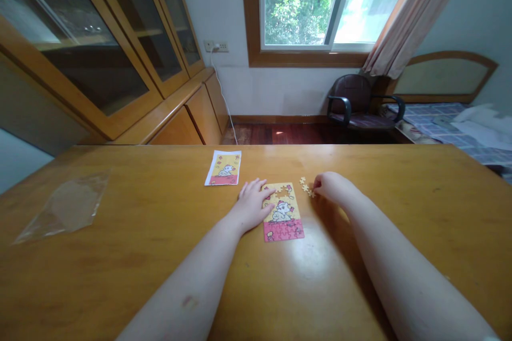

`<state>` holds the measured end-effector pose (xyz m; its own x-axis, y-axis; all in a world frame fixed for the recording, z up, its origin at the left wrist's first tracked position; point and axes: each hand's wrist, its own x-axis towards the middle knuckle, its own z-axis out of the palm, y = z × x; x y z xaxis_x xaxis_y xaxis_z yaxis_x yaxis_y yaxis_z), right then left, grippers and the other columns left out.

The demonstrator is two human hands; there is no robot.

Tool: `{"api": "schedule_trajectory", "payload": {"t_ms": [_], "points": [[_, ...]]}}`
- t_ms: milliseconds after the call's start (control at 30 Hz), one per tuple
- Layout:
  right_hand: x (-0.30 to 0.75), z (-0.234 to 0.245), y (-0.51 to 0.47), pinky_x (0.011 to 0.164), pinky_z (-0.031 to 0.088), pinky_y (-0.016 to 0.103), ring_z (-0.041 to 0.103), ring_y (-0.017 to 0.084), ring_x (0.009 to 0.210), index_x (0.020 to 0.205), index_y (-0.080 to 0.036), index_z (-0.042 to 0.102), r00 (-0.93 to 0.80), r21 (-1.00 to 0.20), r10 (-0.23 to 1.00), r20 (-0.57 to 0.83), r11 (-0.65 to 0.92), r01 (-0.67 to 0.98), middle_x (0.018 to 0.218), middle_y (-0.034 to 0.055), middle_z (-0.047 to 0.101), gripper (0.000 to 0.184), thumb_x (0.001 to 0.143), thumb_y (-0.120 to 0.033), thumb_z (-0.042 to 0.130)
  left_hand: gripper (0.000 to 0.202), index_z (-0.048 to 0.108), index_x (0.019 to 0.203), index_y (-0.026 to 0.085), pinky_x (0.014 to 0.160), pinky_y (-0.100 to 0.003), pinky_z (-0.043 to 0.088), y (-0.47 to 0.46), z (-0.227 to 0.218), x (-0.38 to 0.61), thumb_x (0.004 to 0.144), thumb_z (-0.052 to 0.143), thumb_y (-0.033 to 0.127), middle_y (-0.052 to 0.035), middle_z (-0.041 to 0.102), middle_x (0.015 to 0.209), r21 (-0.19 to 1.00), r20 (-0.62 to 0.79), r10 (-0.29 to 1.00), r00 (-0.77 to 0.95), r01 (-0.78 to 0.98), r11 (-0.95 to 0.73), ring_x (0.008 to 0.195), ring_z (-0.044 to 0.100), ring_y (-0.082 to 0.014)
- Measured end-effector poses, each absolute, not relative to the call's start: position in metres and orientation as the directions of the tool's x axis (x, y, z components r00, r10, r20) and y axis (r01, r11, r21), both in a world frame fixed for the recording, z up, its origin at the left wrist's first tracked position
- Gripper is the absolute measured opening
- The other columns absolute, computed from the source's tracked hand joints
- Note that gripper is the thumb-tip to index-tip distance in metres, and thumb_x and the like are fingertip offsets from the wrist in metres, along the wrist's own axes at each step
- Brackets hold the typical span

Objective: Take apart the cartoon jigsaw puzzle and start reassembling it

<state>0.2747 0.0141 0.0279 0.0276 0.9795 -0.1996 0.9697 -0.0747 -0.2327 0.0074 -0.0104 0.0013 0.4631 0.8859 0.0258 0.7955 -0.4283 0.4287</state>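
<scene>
A small jigsaw puzzle (283, 228) with a white cartoon animal on yellow and pink lies on the table, with a gap near its top where pieces are out. Across its left edge rests my left hand (253, 205), fingers spread and flat. Several loose yellow puzzle pieces (305, 187) lie just right of the puzzle. My right hand (331, 187) is beside them, its fingers pinched together at the table; whatever is between the fingertips is hidden. Behind the left hand lies a reference picture card (224, 169) printed with the same design.
The wooden table (160, 277) fills the foreground. A clear plastic bag (68, 205) lies at its left. Beyond the far edge stand a glass-door cabinet (160, 90), an armchair (354, 98) and a bed (448, 122), below a window (304, 5).
</scene>
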Motion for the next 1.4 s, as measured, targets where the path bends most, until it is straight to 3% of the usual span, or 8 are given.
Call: {"api": "schedule_trajectory", "payload": {"t_ms": [133,300,467,733,900,1067,1167,1400], "points": [[0.275,0.026,0.016,0.057,0.039,0.025,0.062,0.019,0.068,0.079,-0.022,0.072,0.023,-0.203,0.993,-0.113,-0.046,0.978,0.079,0.0062,0.070,0.015,0.072,-0.016,0.060,0.042,0.059,0.124,0.028,0.113,-0.055,0.020,-0.010,0.002,0.007,0.084,0.055,0.038,-0.0088,0.043,0.144,0.417,0.047,0.874,0.484,0.786,-0.457,0.136,0.032,-0.0304],[0.271,0.020,0.017,0.073,0.042,0.025,0.063,0.018,0.084,0.105,-0.025,0.070,-0.185,-0.231,0.981,0.063,0.195,0.953,0.102,0.0066,0.067,0.027,0.085,-0.020,0.052,0.046,0.054,0.129,0.026,0.114,-0.052,0.021,-0.010,0.004,0.008,0.084,0.054,0.037,-0.0098,0.043,0.143,0.408,0.059,0.875,0.480,0.788,-0.460,0.135,0.034,-0.0282],[0.270,0.011,0.019,0.073,0.042,0.024,0.062,0.016,0.082,0.097,-0.027,0.072,-0.201,-0.290,0.979,0.048,0.206,0.935,0.098,0.0045,0.065,0.020,0.088,-0.029,0.055,0.046,0.055,0.128,0.023,0.114,-0.051,0.021,-0.010,0.006,0.009,0.083,0.055,0.035,-0.0099,0.044,0.143,0.413,0.050,0.884,0.465,0.796,-0.442,0.135,0.035,-0.0277],[0.271,0.007,0.025,0.071,0.041,0.024,0.059,0.016,0.080,0.083,-0.017,0.066,-0.140,-0.358,0.990,-0.021,0.123,0.926,0.089,0.0060,0.064,0.011,0.082,-0.027,0.063,0.045,0.054,0.127,0.022,0.114,-0.049,0.022,-0.010,0.006,0.009,0.084,0.054,0.035,-0.0101,0.044,0.142,0.421,0.053,0.889,0.454,0.797,-0.433,0.134,0.035,-0.0273],[0.273,0.007,0.026,0.068,0.040,0.024,0.058,0.016,0.077,0.078,-0.017,0.062,-0.158,-0.377,0.986,-0.045,0.130,0.917,0.086,0.0058,0.064,0.009,0.079,-0.026,0.063,0.046,0.054,0.129,0.022,0.115,-0.049,0.021,-0.009,0.006,0.009,0.085,0.053,0.036,-0.0098,0.043,0.143,0.412,0.040,0.891,0.452,0.805,-0.427,0.134,0.035,-0.0271],[0.277,0.004,0.025,0.061,0.039,0.022,0.057,0.012,0.065,0.070,-0.019,0.057,-0.133,-0.529,0.987,-0.088,0.066,0.846,0.075,0.0003,0.065,0.009,0.076,-0.022,0.062,0.046,0.053,0.129,0.021,0.114,-0.048,0.022,-0.010,0.007,0.009,0.085,0.052,0.036,-0.0102,0.043,0.143,0.415,0.038,0.889,0.455,0.803,-0.429,0.134,0.035,-0.0273],[0.278,0.001,0.026,0.059,0.039,0.022,0.057,0.011,0.061,0.072,-0.019,0.058,-0.087,-0.583,0.989,-0.122,0.000,0.812,0.072,-0.0013,0.065,0.006,0.074,-0.022,0.064,0.046,0.053,0.129,0.022,0.114,-0.049,0.023,-0.010,0.007,0.008,0.085,0.052,0.036,-0.0096,0.044,0.143,0.418,0.037,0.888,0.459,0.800,-0.431,0.134,0.035,-0.0272],[0.276,0.000,0.028,0.061,0.041,0.022,0.058,0.013,0.068,0.082,-0.018,0.060,-0.086,-0.538,0.990,-0.113,0.012,0.843,0.079,0.0014,0.067,0.011,0.072,-0.019,0.066,0.045,0.054,0.128,0.022,0.114,-0.049,0.023,-0.010,0.005,0.008,0.085,0.053,0.036,-0.0092,0.044,0.143,0.422,0.049,0.888,0.458,0.796,-0.434,0.134,0.035,-0.0268]]}}
